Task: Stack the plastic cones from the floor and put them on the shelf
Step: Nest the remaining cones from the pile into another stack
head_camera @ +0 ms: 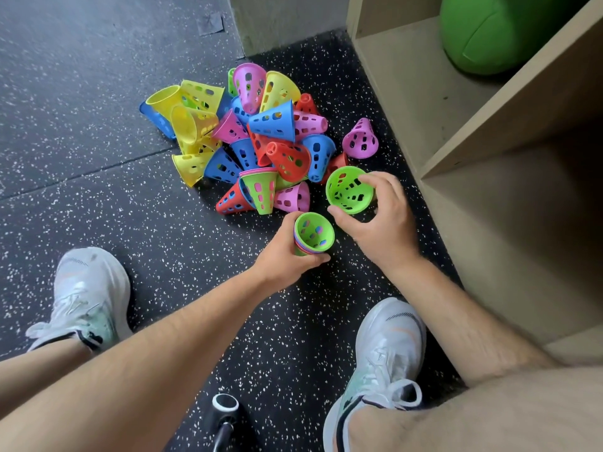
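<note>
A pile of perforated plastic cones (261, 138) in yellow, blue, pink, red and green lies on the speckled black floor. My left hand (287, 256) grips a short stack of nested cones (314, 234), green on the inside, its mouth facing up. Just to the right, my right hand (378, 220) holds a single green cone (349, 190) by its rim, thumb on the near edge and fingers on the far edge, mouth towards me. A lone pink cone (360, 140) stands upright beside the pile. The wooden shelf (424, 102) stands at the right.
A green ball (496, 34) fills the upper shelf compartment. My two white shoes (88, 298) (385, 350) stand on the floor near the pile. A black and white object (225, 409) lies between them at the bottom. A wall corner (277, 21) is behind the pile.
</note>
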{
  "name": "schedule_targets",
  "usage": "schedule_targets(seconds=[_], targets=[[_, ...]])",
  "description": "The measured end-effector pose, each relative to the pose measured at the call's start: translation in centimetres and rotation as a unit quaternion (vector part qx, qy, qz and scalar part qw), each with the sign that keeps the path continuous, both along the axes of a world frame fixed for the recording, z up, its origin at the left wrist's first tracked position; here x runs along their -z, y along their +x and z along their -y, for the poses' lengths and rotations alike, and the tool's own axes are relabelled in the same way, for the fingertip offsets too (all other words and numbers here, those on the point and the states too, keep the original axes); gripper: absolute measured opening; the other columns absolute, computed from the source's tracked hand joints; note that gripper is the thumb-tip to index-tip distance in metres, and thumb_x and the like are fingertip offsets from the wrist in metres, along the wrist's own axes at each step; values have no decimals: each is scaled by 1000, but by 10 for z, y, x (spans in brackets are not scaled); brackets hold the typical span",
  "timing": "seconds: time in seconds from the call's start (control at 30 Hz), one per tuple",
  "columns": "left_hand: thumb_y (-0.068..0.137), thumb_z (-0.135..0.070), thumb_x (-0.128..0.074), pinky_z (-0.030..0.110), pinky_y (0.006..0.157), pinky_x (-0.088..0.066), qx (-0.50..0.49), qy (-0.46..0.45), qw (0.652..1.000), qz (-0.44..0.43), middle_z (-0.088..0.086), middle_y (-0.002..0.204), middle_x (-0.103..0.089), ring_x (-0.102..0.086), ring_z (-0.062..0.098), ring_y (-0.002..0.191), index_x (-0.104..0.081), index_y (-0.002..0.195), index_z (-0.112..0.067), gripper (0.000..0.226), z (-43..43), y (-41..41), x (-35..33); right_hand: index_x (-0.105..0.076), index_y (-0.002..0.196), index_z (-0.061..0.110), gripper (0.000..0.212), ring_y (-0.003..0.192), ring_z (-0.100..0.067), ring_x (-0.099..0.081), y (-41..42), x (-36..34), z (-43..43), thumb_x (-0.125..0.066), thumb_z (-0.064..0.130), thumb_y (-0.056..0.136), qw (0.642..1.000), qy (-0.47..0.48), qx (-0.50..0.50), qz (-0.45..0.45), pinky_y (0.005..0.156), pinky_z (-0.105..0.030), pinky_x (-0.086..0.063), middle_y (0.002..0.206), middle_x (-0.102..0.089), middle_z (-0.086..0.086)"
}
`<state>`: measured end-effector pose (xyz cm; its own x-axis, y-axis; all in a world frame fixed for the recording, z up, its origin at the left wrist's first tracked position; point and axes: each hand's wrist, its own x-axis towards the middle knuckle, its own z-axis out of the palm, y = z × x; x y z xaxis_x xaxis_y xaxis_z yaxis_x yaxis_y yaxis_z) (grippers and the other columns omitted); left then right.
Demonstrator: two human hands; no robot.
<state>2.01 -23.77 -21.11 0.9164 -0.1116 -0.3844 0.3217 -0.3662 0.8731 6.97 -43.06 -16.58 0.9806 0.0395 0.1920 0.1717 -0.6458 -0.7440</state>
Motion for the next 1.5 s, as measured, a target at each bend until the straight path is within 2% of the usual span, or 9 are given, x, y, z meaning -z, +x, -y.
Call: schedule_targets(seconds=[0.1,0.27,0.4,0.57,0.73,0.9,1.13,1.3,1.5], targets=[[74,-29,-89,37,106,-50,-3,-10,1000,-6,-5,121,-66,-64,13,113,-43,129,-36,73,0,0,1,-53,136,16,76,106,-17,-58,-7,-2,-4,-75,56,75,999,-6,-9,-43,90,-33,-49,119,-62,1],[72,-33,-88,45,105,-51,-6,-10,1000,-12,-2,123,-66,-65,15,115,-41,130,-36,74,0,0,1,-61,133,10,72,108,-23,-61,-13,3,-8,-61,60,81,998,-11,-52,-45,97,-45,-50,119,-68,-3],[78,-24,-89,43,105,-51,-8,-15,1000,-11,-2,123,-66,-65,14,114,-40,127,-41,72,0,0,-1,-56,141,15,76,121,-21,-55,-16,7,-8,-54,61,80,987,-42,-106,-112,106,-43,-44,126,-65,-5],[74,-39,-79,46,103,-50,14,6,1000,-17,-13,118,-65,-65,13,111,-37,130,-45,71,0,0,-4,-37,152,34,76,136,-11,-40,-21,12,-10,-67,48,83,952,-56,-183,-238,115,-36,-35,139,-53,3],[74,-31,-89,36,102,-51,1,-12,1000,-13,-5,119,-66,-65,15,110,-40,127,-41,73,1,2,2,-50,141,23,64,120,-11,-54,-9,18,-10,-60,50,84,979,-26,-124,-161,102,-33,-46,139,-53,6],[79,-12,-89,6,92,-41,1,-10,1000,-17,-13,115,-60,-56,-6,99,-39,129,-33,74,-1,3,2,-53,133,15,46,93,-11,-58,28,24,-9,-66,31,91,988,-17,12,-152,84,-30,-48,130,-49,-1],[79,-18,-90,13,97,-43,9,-1,1000,-18,-18,115,-60,-57,-7,101,-40,120,-47,71,-3,5,5,-65,123,11,35,86,-20,-62,65,36,-9,-68,28,92,979,-39,42,-193,91,-30,-48,124,-54,-9],[78,-20,-91,20,101,-44,11,-6,1000,-21,-19,115,-60,-58,-3,104,-38,130,-40,76,-3,5,6,-72,100,16,13,83,-18,-60,64,39,-6,-66,24,93,978,-61,20,-196,85,-30,-49,106,-60,-2],[80,-15,-89,8,92,-40,12,-12,1000,-17,-16,114,-59,-56,-11,98,-39,128,-38,73,-2,5,5,-61,102,20,13,95,-18,-58,46,32,3,-50,27,100,985,-29,26,-171,84,-29,-44,111,-53,-1]])
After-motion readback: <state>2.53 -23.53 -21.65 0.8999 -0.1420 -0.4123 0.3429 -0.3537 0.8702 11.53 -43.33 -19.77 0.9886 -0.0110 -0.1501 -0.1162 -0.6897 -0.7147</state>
